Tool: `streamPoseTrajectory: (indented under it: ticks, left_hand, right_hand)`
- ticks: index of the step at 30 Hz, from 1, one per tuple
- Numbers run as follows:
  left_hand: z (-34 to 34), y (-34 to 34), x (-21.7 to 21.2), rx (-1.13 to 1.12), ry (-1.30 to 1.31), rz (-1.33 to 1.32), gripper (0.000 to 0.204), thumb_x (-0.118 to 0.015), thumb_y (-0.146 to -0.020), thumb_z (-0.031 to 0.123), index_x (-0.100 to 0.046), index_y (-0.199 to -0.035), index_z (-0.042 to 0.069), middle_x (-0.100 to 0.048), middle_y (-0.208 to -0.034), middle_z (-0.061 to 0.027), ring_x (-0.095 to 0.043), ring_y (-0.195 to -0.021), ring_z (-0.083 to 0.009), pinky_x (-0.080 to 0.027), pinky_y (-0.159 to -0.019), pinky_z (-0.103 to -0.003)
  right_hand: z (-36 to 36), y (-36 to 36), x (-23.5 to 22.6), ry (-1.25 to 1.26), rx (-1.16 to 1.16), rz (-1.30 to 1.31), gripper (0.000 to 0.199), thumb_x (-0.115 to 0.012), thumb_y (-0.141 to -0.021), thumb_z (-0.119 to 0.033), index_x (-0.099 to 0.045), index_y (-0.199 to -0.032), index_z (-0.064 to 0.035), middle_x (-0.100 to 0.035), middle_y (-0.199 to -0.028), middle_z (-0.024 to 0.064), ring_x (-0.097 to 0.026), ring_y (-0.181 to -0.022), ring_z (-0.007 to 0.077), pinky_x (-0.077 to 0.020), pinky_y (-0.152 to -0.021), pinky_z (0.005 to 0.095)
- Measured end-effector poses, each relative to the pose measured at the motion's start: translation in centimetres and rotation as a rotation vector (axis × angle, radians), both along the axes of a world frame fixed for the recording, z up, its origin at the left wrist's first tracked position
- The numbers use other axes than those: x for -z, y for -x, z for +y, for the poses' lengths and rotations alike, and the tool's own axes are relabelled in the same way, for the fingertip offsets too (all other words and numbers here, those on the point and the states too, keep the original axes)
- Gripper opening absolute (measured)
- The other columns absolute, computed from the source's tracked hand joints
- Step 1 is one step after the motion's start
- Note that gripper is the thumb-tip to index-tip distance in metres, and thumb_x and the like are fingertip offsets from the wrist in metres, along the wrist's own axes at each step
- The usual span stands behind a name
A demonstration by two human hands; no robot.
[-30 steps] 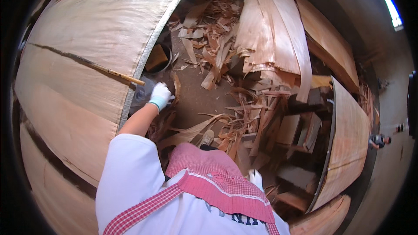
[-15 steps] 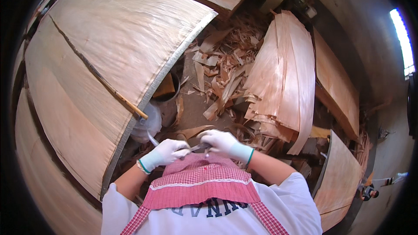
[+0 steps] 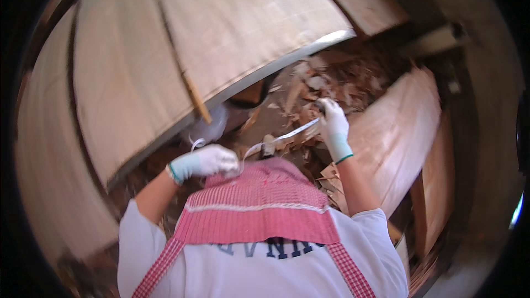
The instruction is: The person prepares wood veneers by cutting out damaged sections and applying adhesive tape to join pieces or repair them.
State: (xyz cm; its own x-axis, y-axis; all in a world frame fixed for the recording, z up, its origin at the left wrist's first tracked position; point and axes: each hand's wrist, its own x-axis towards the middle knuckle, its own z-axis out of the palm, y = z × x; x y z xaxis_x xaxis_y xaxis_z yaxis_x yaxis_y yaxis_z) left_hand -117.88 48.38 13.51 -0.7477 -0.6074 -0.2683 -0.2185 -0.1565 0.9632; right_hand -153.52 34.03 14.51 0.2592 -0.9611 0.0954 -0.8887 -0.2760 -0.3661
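A narrow white tape-like strip [image 3: 298, 130] runs between my gloved hands, sagging in the middle. My right hand [image 3: 334, 124] is raised ahead and to the right, its fingers closed on the strip's far end and on a small dark thing, too blurred to name. My left hand [image 3: 210, 161], low in front of the apron, is closed around the strip. A short white curl [image 3: 197, 143] of it sticks out beyond the fingers. Both hands wear white gloves with green-edged cuffs. The pink checked apron [image 3: 259, 193] lies just below the left hand.
Large pale wood sheets [image 3: 248, 16] fill the left and far side, with a thin stick [image 3: 197, 97] on them. Beside their edge are a translucent round item [image 3: 208, 124] and a dark container [image 3: 265, 89]. Wood scraps [image 3: 353, 77] cover the floor; stacked veneer [image 3: 400, 127] lies right.
My hands have moved apart: the right went forward and right, stretching the strip out. My left stays low near the apron. The whole view has turned, shifting the sheets rightward.
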Motion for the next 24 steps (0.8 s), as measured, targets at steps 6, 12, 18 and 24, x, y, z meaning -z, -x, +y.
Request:
streamPoseTrajectory:
  ticks: [6,12,18,24]
  left_hand:
    - [-1.2,3.7,-6.1,-0.889,-0.012,-0.042,0.022,-0.053,-0.1,0.021,-0.064,-0.098,0.002,-0.064,-0.088,0.0007,-0.057,-0.077,-0.0071,-0.046,-0.065,-0.026]
    - [-0.1,6.7,-5.2,-1.191,0.479,-0.481,0.015,-0.06,-0.095,0.018,-0.062,-0.098,0.004,-0.059,-0.068,-0.0114,-0.059,-0.062,-0.0214,-0.046,-0.059,-0.033]
    - [3.3,9.5,-1.9,-1.391,0.422,-0.571,0.016,-0.058,-0.094,0.021,-0.061,-0.091,0.006,-0.063,-0.069,-0.0155,-0.064,-0.063,-0.0323,-0.049,-0.06,-0.04]
    - [4.8,9.5,1.3,-0.939,0.67,-0.922,0.025,-0.055,-0.093,0.024,-0.066,-0.109,0.007,-0.056,-0.128,-0.0186,-0.056,-0.116,-0.035,-0.044,-0.099,-0.043]
  right_hand:
    - [2.5,-11.4,-3.7,-0.801,-0.541,-0.795,0.038,-0.046,-0.095,-0.007,-0.053,-0.132,-0.0029,-0.06,-0.1,0.0044,-0.057,-0.093,0.0136,-0.0476,-0.086,0.0277]
    - [2.5,-12.2,-1.9,-1.247,-0.73,-0.708,0.024,-0.055,-0.093,-0.015,-0.058,-0.113,-0.0013,-0.058,-0.09,0.0007,-0.062,-0.083,0.0123,-0.05,-0.071,0.027]
    - [1.4,-11.2,-0.7,-0.588,-0.811,-0.465,0.017,-0.056,-0.082,0.002,-0.058,-0.099,-0.0006,-0.061,-0.086,0.0054,-0.06,-0.08,0.017,-0.0499,-0.073,0.0296]
    - [-3.7,-10.9,-0.9,-1.319,-0.267,-0.848,0.018,-0.06,-0.098,-0.028,-0.058,-0.098,-0.0095,-0.056,-0.079,-0.0036,-0.05,-0.067,0.0049,-0.0377,-0.057,0.0201]
